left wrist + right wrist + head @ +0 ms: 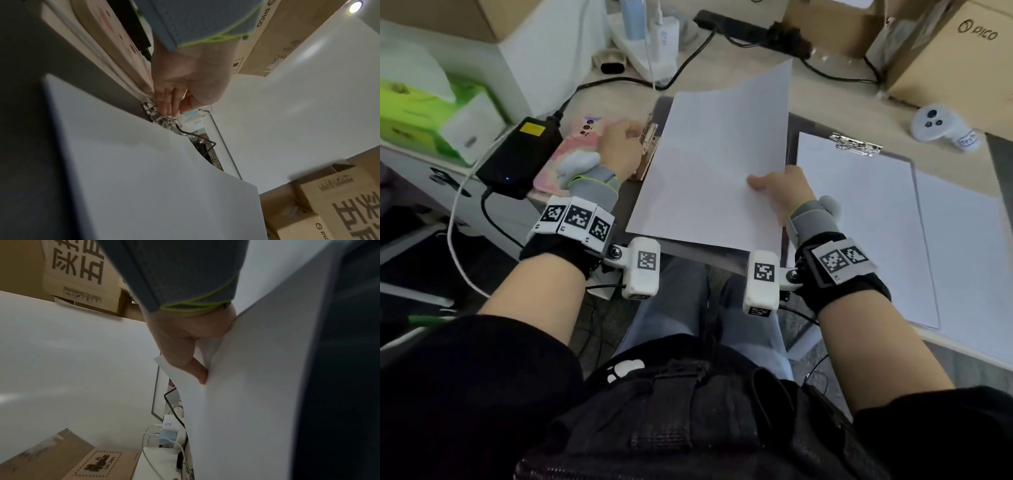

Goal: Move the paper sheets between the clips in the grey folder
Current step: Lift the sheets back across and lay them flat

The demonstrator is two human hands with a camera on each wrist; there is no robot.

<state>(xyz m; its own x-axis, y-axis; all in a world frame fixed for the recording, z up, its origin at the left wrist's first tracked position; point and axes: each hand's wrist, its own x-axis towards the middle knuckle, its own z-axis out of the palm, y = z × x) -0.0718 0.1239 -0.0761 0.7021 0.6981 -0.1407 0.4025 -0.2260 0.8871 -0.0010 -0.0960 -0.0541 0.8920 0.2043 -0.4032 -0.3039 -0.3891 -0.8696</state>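
The grey folder (640,192) lies open on the desk before me. My right hand (779,190) pinches a white paper sheet (715,161) by its right edge and holds it tilted over the folder's left half; in the right wrist view the thumb (198,369) presses on the paper sheet (257,386). My left hand (619,144) grips the left side clip (649,137) with curled fingers (166,104) on the metal clip (162,118). More white sheets (859,222) lie under the silver top clip (856,144) on the folder's right half.
A black power brick (520,157) and a pink phone (571,154) lie left of the folder. A white controller (938,126) and cardboard boxes (948,51) stand at the back right. Cables and a charger (661,41) lie behind. A green tissue box (421,116) stands far left.
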